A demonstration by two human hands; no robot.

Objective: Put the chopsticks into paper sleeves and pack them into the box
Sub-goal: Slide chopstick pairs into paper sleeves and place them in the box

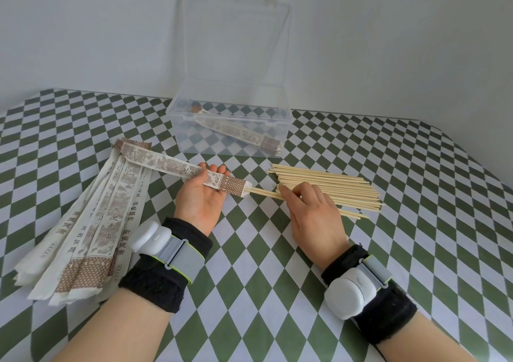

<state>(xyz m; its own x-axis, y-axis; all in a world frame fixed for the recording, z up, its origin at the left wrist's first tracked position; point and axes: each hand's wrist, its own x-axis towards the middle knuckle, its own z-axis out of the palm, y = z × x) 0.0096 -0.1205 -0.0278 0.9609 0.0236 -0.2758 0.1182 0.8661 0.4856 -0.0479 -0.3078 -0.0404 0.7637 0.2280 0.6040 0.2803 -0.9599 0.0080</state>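
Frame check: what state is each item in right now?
Box: lid open, one sleeved pair inside.
Held sleeve: left hand holds it.
Chopstick pair: partly inserted, right hand pinches it.
Loose chopsticks: unsleeved, piled.
Empty sleeves: stacked.

Loose chopsticks pile [327, 188] R, sleeve stack [91, 223] L, pair [263, 194] half in sleeve [177, 171] centre, clear box [183, 111] open

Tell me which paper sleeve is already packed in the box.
The sleeve lying diagonally inside the clear box. The left hand holds a second sleeve; the rest lie in a pile on the table.
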